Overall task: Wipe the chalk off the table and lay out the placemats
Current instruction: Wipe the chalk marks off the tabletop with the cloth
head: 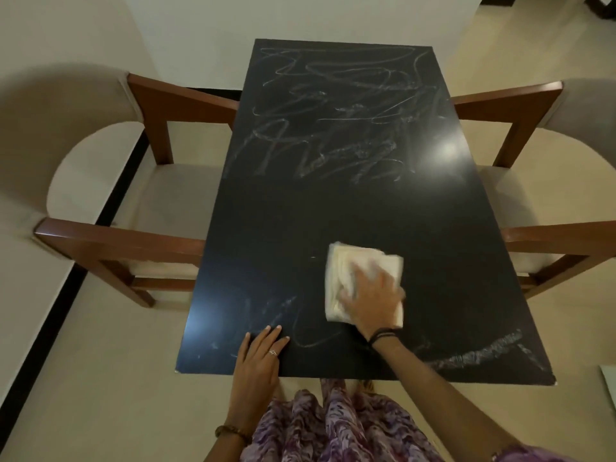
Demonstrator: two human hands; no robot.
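A black rectangular table (300, 215) fills the middle of the view. White chalk scribbles (336, 115) cover its far half. More chalk marks (480, 355) lie along the near right edge, and faint ones near the front left. A folded cream cloth (346, 265) lies on the near half of the table. My right hand (373, 295) presses flat on the cloth with fingers spread and is blurred. My left hand (260, 355) rests flat on the table's near edge, fingers straight. No placemats are in view.
A wooden-armed chair with pale upholstery (110, 195) stands at the table's left side, and another (546, 175) at the right. A bright light reflection (446, 150) sits on the table's right side. A white wall stands behind the table.
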